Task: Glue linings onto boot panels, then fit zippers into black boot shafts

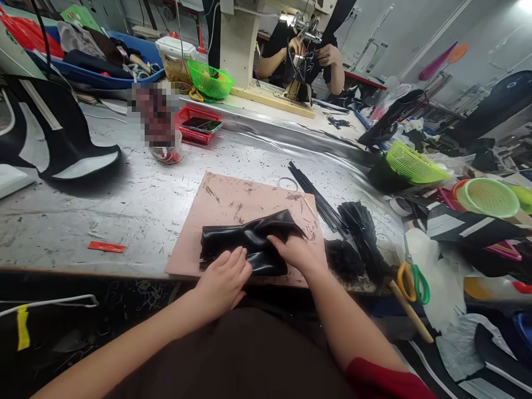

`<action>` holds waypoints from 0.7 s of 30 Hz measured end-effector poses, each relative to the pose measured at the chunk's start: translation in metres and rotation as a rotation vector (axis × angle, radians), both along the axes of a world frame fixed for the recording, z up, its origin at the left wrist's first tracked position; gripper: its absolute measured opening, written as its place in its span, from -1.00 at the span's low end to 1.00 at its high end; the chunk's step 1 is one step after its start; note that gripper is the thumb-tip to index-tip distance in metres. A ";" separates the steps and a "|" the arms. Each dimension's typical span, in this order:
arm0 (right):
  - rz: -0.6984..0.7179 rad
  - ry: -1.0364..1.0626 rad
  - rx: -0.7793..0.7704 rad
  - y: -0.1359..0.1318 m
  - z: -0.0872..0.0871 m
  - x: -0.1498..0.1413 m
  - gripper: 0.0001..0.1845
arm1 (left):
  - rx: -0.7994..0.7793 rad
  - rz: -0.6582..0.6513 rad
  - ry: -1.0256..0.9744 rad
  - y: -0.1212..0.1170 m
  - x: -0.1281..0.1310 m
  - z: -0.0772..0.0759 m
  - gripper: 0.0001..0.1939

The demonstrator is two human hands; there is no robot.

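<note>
A glossy black leather-like piece [260, 237] lies partly folded on a pinkish cutting board [224, 191]. My left hand [224, 279] is at its near edge, fingers together on the material and thumb below, gripping that edge. With the thumb on top, my right hand [294, 252] grips the raised right end; its other fingers are hidden under the fold. Dark fringe-like edges stick out at the piece's left side. Right of the board lie black strips [320, 199] and a bundle of black strips [361, 235].
Orange-and-green-handled scissors [411, 281] stand at the right. A red flat item [106, 247] lies left of the board. Farther back are a phone [202, 124] in a red basket, a green basket [210, 80] and a sewing machine [239, 44], where another person's hands [326, 55] work.
</note>
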State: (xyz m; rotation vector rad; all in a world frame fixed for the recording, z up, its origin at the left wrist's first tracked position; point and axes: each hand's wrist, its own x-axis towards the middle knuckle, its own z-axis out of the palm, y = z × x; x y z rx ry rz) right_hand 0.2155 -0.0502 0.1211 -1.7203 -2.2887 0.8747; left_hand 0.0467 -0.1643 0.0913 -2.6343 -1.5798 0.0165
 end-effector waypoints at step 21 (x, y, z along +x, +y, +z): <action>0.080 -0.061 0.236 -0.003 -0.014 -0.008 -0.57 | -0.004 -0.008 0.053 0.010 0.022 0.001 -0.34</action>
